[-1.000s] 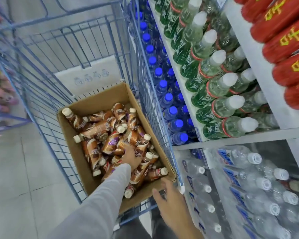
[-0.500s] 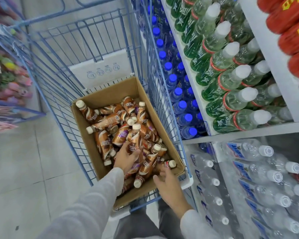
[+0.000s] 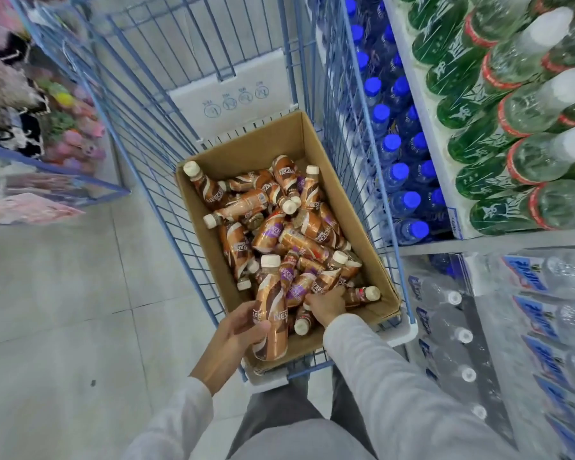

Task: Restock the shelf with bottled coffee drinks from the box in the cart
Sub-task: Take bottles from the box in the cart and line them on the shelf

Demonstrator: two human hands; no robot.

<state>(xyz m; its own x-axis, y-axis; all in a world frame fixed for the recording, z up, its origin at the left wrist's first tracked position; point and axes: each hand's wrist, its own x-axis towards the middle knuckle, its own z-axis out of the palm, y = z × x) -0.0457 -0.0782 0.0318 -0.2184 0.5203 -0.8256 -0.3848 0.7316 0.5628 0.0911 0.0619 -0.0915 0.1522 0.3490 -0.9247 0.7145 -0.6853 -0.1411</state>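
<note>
Head view: left hand (image 3: 234, 332) grips coffee bottle (image 3: 270, 310) (upright).

One cart (image 3: 233, 91), one cardboard box (image 3: 266, 144). Roughly twenty coffee bottles (image 3: 312, 227), including one upright bottle (image 3: 269, 313) at 7 o'clock. Two hands: left hand (image 3: 243, 327), right hand (image 3: 326, 305).

Blue wire cart (image 3: 246, 78) carries an open cardboard box (image 3: 263, 147) — coffee bottles (image 3: 279, 234) heaped loosely inside.
</note>
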